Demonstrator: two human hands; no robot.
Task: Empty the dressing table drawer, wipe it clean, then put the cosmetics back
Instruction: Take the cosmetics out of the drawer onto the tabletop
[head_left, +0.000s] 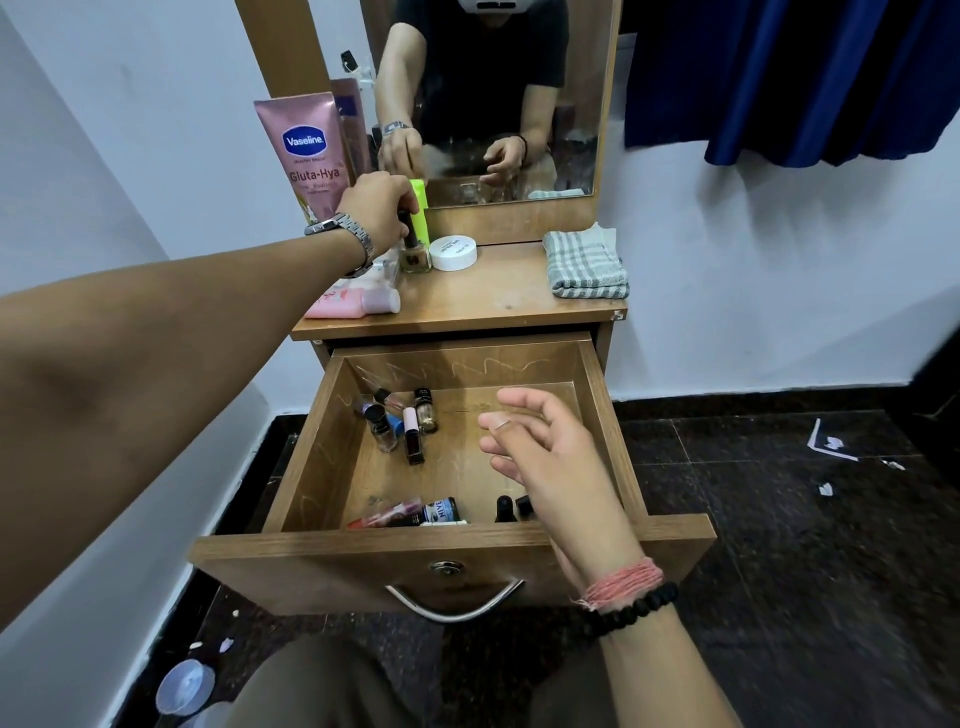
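Observation:
The wooden drawer is pulled open below the dressing table top. Several small nail polish bottles lie at its back left, and a few tubes and dark bottles lie against its front wall. My left hand reaches over the table top and pinches the black cap of a nail polish bottle that stands beside a lime-green tube. My right hand hovers over the right side of the drawer, fingers loosely spread, holding nothing.
On the table top stand a pink Vaseline tube, a white round jar, a pink tube lying flat and a folded checked cloth. A mirror rises behind. A blue curtain hangs at the right. Paper scraps litter the dark floor.

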